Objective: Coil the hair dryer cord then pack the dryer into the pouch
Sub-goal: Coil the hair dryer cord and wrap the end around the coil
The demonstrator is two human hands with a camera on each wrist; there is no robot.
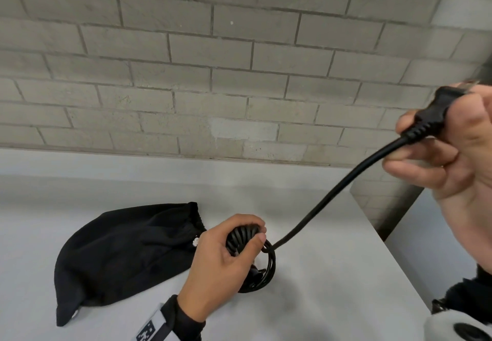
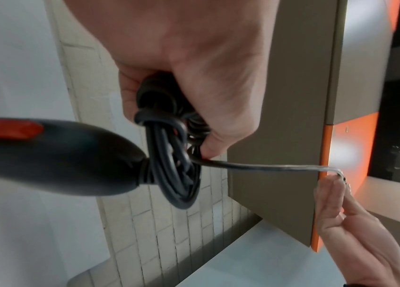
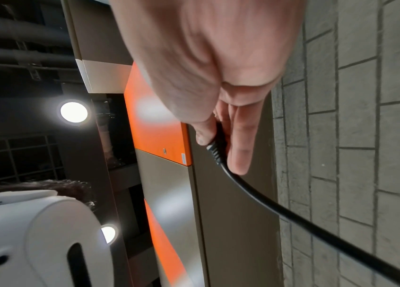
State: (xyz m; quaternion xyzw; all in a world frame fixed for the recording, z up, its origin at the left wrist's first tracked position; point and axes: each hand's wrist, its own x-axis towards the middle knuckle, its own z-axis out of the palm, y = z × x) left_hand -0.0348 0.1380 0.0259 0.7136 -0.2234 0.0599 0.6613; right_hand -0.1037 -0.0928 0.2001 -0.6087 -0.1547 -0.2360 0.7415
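Cord [image 1: 332, 194] mostly coiled: our left hand [image 1: 221, 266] grips the loops [image 2: 172, 165] against the dryer [image 2: 54, 155]; right hand [image 1: 458, 149], at 2 o'clock, pinches the plug [image 1: 431, 117]. Last stretch uncoiled; pouch [image 1: 125, 255] at 9 o'clock, unpacked.

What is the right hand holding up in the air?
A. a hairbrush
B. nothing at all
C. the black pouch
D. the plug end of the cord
D. The right hand pinches the black plug up high, with the cord running down to the coil in the left hand; the pouch lies on the table.
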